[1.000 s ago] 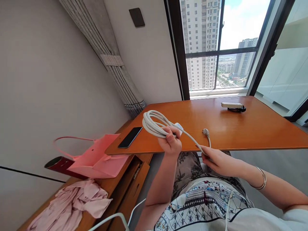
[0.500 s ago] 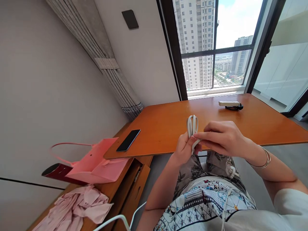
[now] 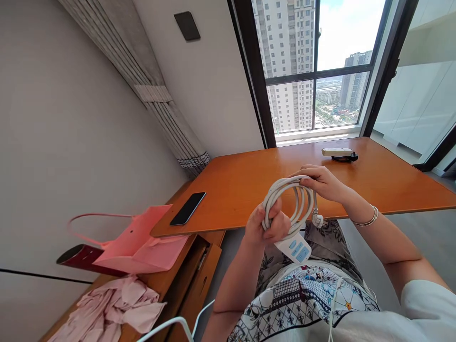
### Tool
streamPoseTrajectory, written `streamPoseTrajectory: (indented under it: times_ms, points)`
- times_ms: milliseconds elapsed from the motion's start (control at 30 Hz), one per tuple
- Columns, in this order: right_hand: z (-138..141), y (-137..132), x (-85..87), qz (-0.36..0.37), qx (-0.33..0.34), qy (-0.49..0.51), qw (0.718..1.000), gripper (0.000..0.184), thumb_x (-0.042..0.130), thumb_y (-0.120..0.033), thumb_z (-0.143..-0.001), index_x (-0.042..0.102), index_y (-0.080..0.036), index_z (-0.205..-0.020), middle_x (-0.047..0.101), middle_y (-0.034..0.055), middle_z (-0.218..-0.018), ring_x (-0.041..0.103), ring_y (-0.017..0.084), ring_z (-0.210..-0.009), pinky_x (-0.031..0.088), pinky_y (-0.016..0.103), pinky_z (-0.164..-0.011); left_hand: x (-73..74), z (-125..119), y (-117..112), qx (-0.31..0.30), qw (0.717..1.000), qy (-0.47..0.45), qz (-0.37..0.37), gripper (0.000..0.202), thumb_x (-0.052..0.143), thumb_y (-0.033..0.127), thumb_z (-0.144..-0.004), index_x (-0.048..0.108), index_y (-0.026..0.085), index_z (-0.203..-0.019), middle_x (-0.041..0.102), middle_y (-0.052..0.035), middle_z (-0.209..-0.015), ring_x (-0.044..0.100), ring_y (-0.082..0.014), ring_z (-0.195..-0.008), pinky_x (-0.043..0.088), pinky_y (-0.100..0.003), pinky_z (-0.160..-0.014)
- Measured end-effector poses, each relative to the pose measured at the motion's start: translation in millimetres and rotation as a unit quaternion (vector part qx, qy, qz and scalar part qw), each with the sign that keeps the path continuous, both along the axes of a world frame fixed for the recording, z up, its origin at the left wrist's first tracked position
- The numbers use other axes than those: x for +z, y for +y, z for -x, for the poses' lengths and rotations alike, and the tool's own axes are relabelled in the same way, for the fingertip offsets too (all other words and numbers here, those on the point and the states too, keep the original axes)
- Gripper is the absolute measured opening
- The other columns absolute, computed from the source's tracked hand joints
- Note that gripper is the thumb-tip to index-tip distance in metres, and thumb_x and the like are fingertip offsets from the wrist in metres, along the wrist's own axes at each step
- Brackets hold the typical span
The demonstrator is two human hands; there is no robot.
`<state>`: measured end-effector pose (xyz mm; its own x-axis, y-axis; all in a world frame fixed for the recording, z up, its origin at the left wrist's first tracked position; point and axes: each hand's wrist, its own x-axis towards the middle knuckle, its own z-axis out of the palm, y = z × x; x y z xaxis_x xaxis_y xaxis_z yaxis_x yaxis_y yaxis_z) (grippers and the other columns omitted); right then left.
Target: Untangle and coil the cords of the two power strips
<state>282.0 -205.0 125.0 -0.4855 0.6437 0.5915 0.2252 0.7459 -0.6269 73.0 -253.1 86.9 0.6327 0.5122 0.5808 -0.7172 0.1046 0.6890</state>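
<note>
A white power strip (image 3: 296, 247) with its cord wound into a coil (image 3: 289, 202) is held up in front of me, above my lap and the near edge of the orange table (image 3: 249, 180). My left hand (image 3: 269, 227) is closed around the lower left of the coil, with the strip's body hanging just below it. My right hand (image 3: 320, 181) pinches the top right of the coil. The cord's plug (image 3: 318, 220) dangles at the coil's right side.
A black phone (image 3: 187, 208) lies at the table's left corner. A small white device on a black base (image 3: 338, 153) sits at the far side near the window. A pink bag (image 3: 142, 240) and pink cloth (image 3: 117, 304) rest on the low wooden unit at left.
The last length of cord, stretched out to the right a second ago, has been wound in. The coil has turned to face me, and the power strip body now hangs below my left hand.
</note>
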Motion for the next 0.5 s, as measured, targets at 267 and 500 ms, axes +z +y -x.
streamPoseTrajectory:
  times_ms: [267, 500]
  points:
    - [33, -13, -52.7, 0.325, 0.132, 0.216, 0.911, 0.082, 0.037, -0.087, -0.083, 0.069, -0.02, -0.118, 0.069, 0.0081, -0.094, 0.064, 0.02, -0.087, 0.052, 0.033, -0.078, 9.0, 3, 5, 0.134, 0.986, -0.062, 0.074, 0.046, 0.058, 0.052, -0.093, 0.032, 0.023, -0.069, 0.012, 0.0173, -0.031, 0.0, -0.0038, -0.02, 0.015, -0.018, -0.028]
    - [37, -23, -58.4, 0.371, 0.16, 0.255, 0.878, 0.061, 0.066, -0.073, -0.079, 0.063, -0.019, -0.108, 0.069, 0.0043, -0.087, 0.067, 0.018, -0.08, 0.054, 0.03, -0.07, 7.8, 3, 6, 0.169, 0.98, -0.05, 0.095, 0.047, 0.062, 0.053, -0.091, 0.033, 0.023, -0.069, 0.012, 0.0177, -0.032, 0.0, -0.0035, -0.021, 0.016, -0.019, -0.029]
